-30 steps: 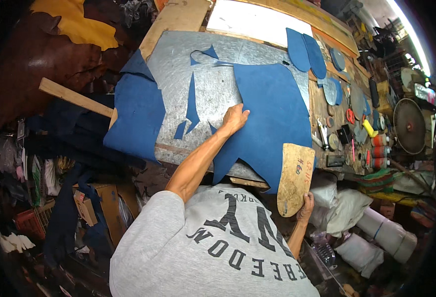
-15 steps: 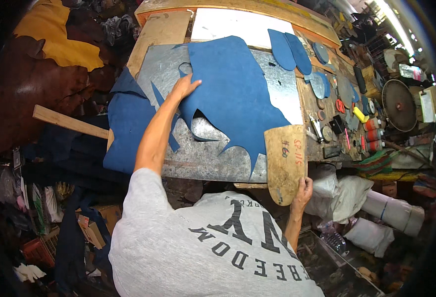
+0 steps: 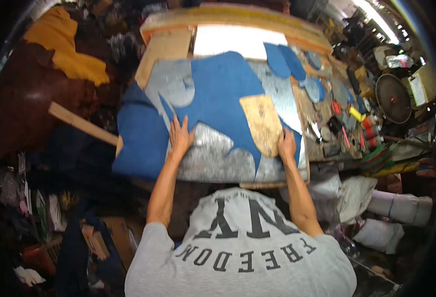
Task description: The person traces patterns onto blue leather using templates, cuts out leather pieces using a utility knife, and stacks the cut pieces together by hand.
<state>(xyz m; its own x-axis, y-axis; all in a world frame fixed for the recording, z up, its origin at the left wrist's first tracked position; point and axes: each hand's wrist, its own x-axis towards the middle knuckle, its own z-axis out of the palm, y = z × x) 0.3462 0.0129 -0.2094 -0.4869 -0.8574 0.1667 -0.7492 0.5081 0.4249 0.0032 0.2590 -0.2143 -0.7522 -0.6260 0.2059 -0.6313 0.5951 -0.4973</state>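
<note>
A large blue sheet of leather (image 3: 222, 86), with ragged and cut-out edges, lies spread over a metal-topped table (image 3: 205, 161). On its right part rests a tan template board (image 3: 262, 123) with one rounded end towards me. My right hand (image 3: 287, 143) grips the board's near right edge, thumb and fingers closed on it. My left hand (image 3: 180, 137) lies with its fingers spread at the leather's near left edge, beside a narrow pointed strip and above the bare metal. Another blue leather piece (image 3: 141, 136) hangs over the table's left side.
Several cut blue rounded pieces (image 3: 277, 60) lie at the far right. Scissors (image 3: 335, 107), a yellow object (image 3: 356, 114) and red-and-white spools (image 3: 370, 132) crowd the right bench. A round fan (image 3: 393, 99) stands beyond. A wooden plank (image 3: 81, 123) juts out left.
My right hand has brought the template board from the near right corner up and left onto the leather. My left hand has drawn back towards me, and the leather's curled near edge looks flatter.
</note>
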